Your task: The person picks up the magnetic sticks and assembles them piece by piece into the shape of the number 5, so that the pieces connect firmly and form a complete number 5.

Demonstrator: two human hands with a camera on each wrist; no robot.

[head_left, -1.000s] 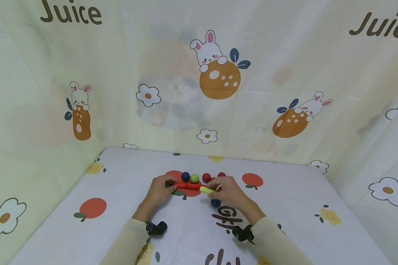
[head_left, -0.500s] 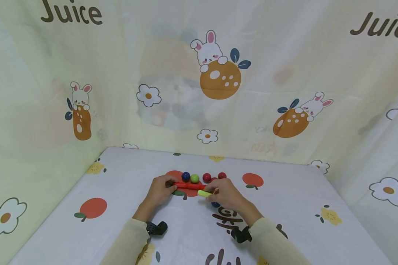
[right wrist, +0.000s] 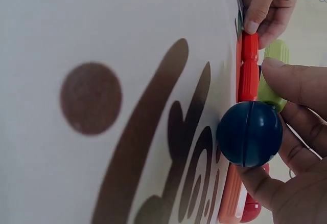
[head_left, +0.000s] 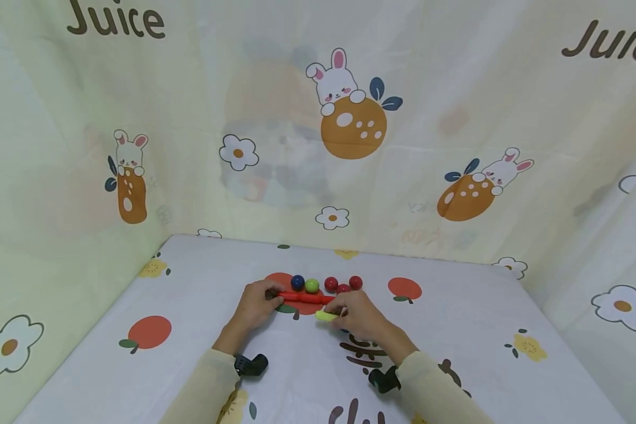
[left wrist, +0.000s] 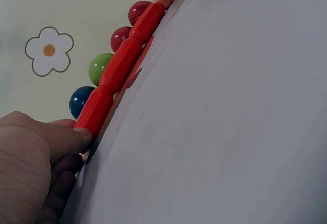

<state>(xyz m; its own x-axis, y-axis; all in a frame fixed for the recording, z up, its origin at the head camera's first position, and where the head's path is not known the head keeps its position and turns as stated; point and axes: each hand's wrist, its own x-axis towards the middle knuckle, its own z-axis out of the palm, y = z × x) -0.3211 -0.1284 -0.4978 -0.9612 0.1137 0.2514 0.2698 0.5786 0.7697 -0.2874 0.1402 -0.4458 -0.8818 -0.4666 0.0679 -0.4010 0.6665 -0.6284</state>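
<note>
- Far left of the things, the left sleeve (head_left: 198, 388), pale and long, reaches in over the white printed surface (head_left: 191, 294); a dark device (head_left: 251, 365) sits at the wrist.
- The left grip (head_left: 257, 303), a bare hand, pinches the left end of the red rod between thumb and fingers.
- A dark blue ball (head_left: 298, 282) rests just behind the rod, near the left grip.
- The red rod (head_left: 304, 298), ribbed and narrowed at intervals, lies along the surface between the two hands, its right end near the right fingers.
- A green ball (head_left: 311, 285) sits just right of the blue one, also behind the rod.
- A yellow-green stick (head_left: 325, 316) juts leftward from the right grip, in front of the rod's right end.
- Three red balls (head_left: 331, 284) stand close together behind that end.
- A second dark blue ball (right wrist: 249, 134) shows under the right hand, by the stick's end; whether they are joined cannot be told.
- An orange stick (right wrist: 231, 193) continues the rod's line past its right end.
- The right grip (head_left: 357, 315) grasps the yellow-green stick between thumb and fingers.
- Farthest right, the right sleeve (head_left: 440, 388) matches the other.
</note>
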